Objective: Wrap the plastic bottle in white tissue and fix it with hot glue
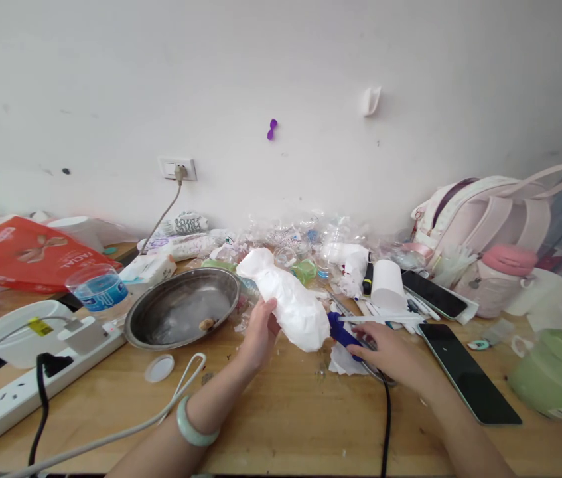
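Note:
My left hand (261, 335) is closed around the lower side of a white, lumpy bundle that looks wrapped in tissue paper (293, 305). The bundle is held tilted above the table, its narrow end pointing up and left. On the right, my right hand (385, 348) has its fingers around the handle of a blue hot glue gun (343, 335). A long whitish glue stick (385, 319) sticks out from the gun, and a black cord (387, 418) runs down towards the table's front edge. Beneath the gun lies a crumpled piece of white paper (345, 362).
Left of my hands sit a metal basin (181, 309), a small white lid (160, 368) and a power strip (81, 338). To the right are a black-screened tablet (470, 372), a phone (434, 294), a white paper roll (388, 285) and a green container (557, 372). Clear plastic clutter lines the wall.

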The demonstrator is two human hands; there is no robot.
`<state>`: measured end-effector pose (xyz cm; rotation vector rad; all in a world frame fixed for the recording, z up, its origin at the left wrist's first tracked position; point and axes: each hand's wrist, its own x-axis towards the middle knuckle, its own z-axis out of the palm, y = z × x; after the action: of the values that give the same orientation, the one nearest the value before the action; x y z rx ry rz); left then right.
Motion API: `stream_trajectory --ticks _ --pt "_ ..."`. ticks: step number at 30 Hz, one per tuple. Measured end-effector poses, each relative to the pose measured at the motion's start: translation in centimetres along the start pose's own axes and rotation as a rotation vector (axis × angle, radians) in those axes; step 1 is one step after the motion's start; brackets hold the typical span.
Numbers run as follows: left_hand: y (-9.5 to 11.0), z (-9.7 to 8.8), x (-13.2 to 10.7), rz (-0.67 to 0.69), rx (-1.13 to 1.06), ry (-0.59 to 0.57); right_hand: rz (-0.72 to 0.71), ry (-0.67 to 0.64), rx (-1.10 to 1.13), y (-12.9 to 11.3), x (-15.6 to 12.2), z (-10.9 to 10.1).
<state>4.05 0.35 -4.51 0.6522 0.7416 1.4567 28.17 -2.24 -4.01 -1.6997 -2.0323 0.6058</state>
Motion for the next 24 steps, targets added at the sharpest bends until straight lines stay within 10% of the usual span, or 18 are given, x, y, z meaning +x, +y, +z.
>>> stream_trajectory --ticks 11,19,24 --pt "-0.7 1.1 -2.1 -0.163 0.094 -0.209 0.367 0.533 -0.327 12.9 -5.8 -2.8" --pt "-0.2 1.2 -1.8 -0.121 0.027 -0.101 0.131 0.396 -0.361 8.2 -5.2 -2.1" --pt "0.5 1.5 -1.5 -0.235 -0.115 -0.052 0.291 0.461 -0.606 11.1 0.4 -6.8"
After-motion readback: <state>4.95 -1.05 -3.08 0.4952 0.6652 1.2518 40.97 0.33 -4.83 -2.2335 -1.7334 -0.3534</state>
